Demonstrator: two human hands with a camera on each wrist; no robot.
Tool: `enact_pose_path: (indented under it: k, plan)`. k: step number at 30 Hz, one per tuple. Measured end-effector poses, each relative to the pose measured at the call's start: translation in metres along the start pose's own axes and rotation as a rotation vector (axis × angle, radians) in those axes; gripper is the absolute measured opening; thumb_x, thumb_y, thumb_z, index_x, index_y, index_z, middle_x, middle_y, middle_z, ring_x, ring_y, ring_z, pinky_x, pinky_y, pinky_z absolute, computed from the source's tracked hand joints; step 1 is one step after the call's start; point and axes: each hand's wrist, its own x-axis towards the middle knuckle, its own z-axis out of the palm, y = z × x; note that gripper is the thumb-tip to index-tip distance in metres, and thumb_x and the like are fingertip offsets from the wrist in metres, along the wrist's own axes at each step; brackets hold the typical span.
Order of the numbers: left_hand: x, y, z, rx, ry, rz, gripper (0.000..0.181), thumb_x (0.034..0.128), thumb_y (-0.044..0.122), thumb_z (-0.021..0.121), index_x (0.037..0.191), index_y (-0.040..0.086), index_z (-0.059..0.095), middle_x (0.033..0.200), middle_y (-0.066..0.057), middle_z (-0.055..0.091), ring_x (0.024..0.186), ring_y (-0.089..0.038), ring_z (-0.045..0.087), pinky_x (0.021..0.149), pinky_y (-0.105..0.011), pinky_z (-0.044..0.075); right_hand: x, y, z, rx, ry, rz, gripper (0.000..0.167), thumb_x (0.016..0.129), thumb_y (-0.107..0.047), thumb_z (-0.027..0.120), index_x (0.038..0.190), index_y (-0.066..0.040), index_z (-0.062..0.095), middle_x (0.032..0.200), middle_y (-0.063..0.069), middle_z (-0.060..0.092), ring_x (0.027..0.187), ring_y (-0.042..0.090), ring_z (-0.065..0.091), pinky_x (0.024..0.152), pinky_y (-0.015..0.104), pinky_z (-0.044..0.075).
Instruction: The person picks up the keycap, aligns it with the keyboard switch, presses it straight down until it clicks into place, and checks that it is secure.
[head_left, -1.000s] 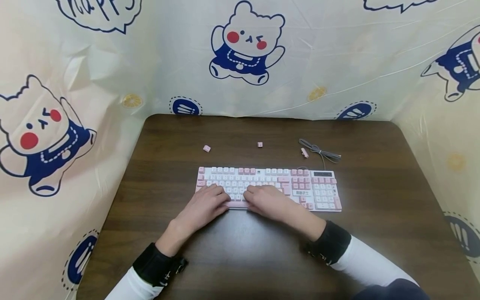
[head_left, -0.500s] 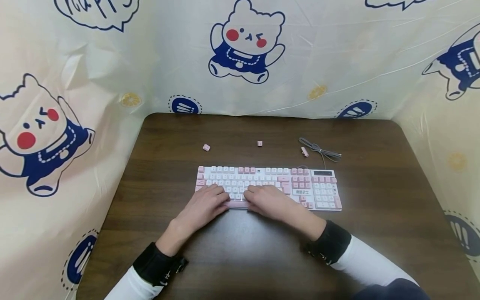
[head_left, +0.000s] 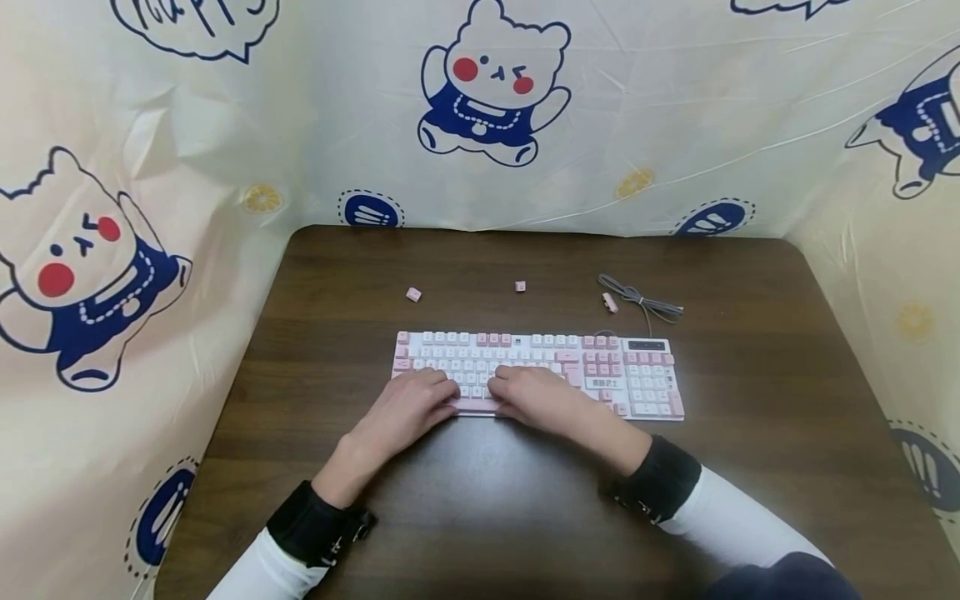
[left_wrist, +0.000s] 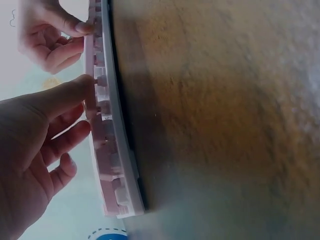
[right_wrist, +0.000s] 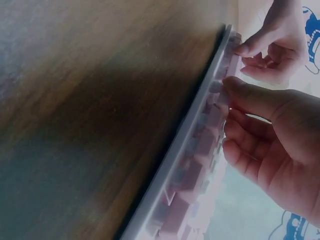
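Note:
A pink and white keyboard (head_left: 652, 387) lies flat on the brown table. On its left half rests my left hand (head_left: 411, 408), fingers loosely bent over the keys. My right hand (head_left: 543, 404) rests over the middle keys, angled in from the right. In the left wrist view the thumb and fingertips of the left hand (left_wrist: 40, 135) touch the pink keys along the front edge. The right wrist view has the right hand (right_wrist: 280, 145) with its thumb on the front row and its other fingers relaxed. Neither hand grips anything; some keys are hidden beneath them.
Behind the keyboard lie two small pink cubes, one at left (head_left: 414, 294) and one nearer the middle (head_left: 521, 287). A longer pink and white piece (head_left: 610, 302) sits beside a tied grey cable (head_left: 645, 302). Printed curtains (head_left: 495, 200) surround the table.

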Motion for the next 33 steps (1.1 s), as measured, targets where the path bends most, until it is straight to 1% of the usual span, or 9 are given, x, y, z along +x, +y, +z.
enact_pose_path:
  k: [3, 9, 14, 17, 22, 26, 29, 31, 33]
  plan:
    - [0.0000, -0.0011, -0.0012, -0.007, -0.007, -0.010, 0.012, 0.0899, 0.019, 0.084, 0.094, 0.016, 0.072, 0.087, 0.006, 0.066, 0.080, -0.014, 0.061, 0.075, -0.036, 0.051, 0.0010, -0.0004, 0.0005, 0.004, -0.006, 0.014, 0.014, 0.097, -0.021, 0.075, 0.096, -0.012, 0.065, 0.086, -0.003, 0.056, 0.074, 0.012, 0.053, 0.068, 0.032, 0.049]
    - [0.0008, -0.0023, -0.0059, 0.007, -0.027, -0.042, 0.009, 0.0917, 0.018, 0.082, 0.091, 0.019, 0.073, 0.086, 0.008, 0.067, 0.082, -0.014, 0.059, 0.076, -0.037, 0.048, 0.0004, -0.0011, -0.0025, 0.009, -0.001, 0.020, 0.015, 0.097, -0.022, 0.076, 0.099, -0.012, 0.064, 0.087, -0.003, 0.058, 0.076, 0.014, 0.056, 0.071, 0.033, 0.050]
    - [0.0019, -0.0013, -0.0062, -0.013, -0.028, -0.046, 0.011, 0.0924, 0.017, 0.081, 0.089, 0.020, 0.071, 0.085, 0.009, 0.065, 0.081, -0.013, 0.059, 0.075, -0.037, 0.048, -0.0001, -0.0031, -0.0023, 0.096, -0.029, 0.016, 0.009, 0.099, -0.016, 0.071, 0.096, -0.014, 0.064, 0.087, -0.004, 0.061, 0.078, 0.013, 0.059, 0.075, 0.032, 0.052]
    - [0.0030, -0.0004, -0.0052, -0.034, -0.033, -0.053, 0.013, 0.0926, 0.015, 0.080, 0.087, 0.021, 0.070, 0.083, 0.010, 0.064, 0.079, -0.012, 0.058, 0.075, -0.036, 0.049, 0.0002, -0.0035, -0.0013, 0.133, -0.051, 0.027, 0.010, 0.101, -0.014, 0.069, 0.093, -0.014, 0.063, 0.086, -0.005, 0.062, 0.078, 0.012, 0.059, 0.075, 0.032, 0.053]
    - [0.0039, -0.0008, -0.0041, -0.064, -0.048, -0.059, 0.014, 0.0926, 0.014, 0.080, 0.086, 0.020, 0.070, 0.082, 0.011, 0.063, 0.078, -0.011, 0.058, 0.074, -0.033, 0.049, 0.0017, -0.0021, -0.0007, 0.183, -0.080, 0.065, 0.008, 0.104, -0.013, 0.065, 0.095, -0.013, 0.066, 0.086, -0.005, 0.061, 0.077, 0.011, 0.058, 0.076, 0.031, 0.052]
    - [0.0041, -0.0018, -0.0039, -0.075, -0.052, -0.063, 0.013, 0.0920, 0.013, 0.080, 0.086, 0.019, 0.070, 0.082, 0.010, 0.065, 0.079, -0.012, 0.058, 0.075, -0.033, 0.049, 0.0033, 0.0004, -0.0012, 0.239, -0.088, 0.076, 0.011, 0.103, -0.011, 0.066, 0.092, -0.013, 0.065, 0.082, -0.006, 0.059, 0.075, 0.011, 0.055, 0.075, 0.030, 0.050]
    - [0.0038, -0.0034, -0.0030, -0.081, -0.041, -0.059, 0.013, 0.0911, 0.012, 0.081, 0.086, 0.019, 0.071, 0.082, 0.010, 0.065, 0.079, -0.013, 0.057, 0.074, -0.033, 0.049, 0.0034, 0.0024, -0.0002, 0.240, -0.075, 0.073, 0.013, 0.102, -0.009, 0.066, 0.089, -0.013, 0.065, 0.080, -0.006, 0.057, 0.074, 0.011, 0.054, 0.074, 0.030, 0.049]
    - [0.0027, -0.0048, -0.0024, -0.078, -0.028, -0.038, 0.014, 0.0907, 0.011, 0.081, 0.085, 0.018, 0.071, 0.081, 0.009, 0.065, 0.079, -0.013, 0.056, 0.072, -0.032, 0.047, 0.0025, 0.0020, 0.0003, 0.216, -0.069, 0.066, 0.014, 0.102, -0.009, 0.066, 0.088, -0.012, 0.064, 0.079, -0.006, 0.057, 0.073, 0.012, 0.054, 0.073, 0.030, 0.049]
    - [0.0012, -0.0058, -0.0022, -0.065, -0.020, -0.017, 0.015, 0.0901, 0.011, 0.082, 0.084, 0.018, 0.071, 0.080, 0.009, 0.064, 0.078, -0.014, 0.054, 0.071, -0.032, 0.046, 0.0012, 0.0004, 0.0004, 0.178, -0.064, 0.043, 0.015, 0.102, -0.009, 0.065, 0.088, -0.012, 0.064, 0.079, -0.006, 0.058, 0.073, 0.012, 0.055, 0.073, 0.030, 0.051]
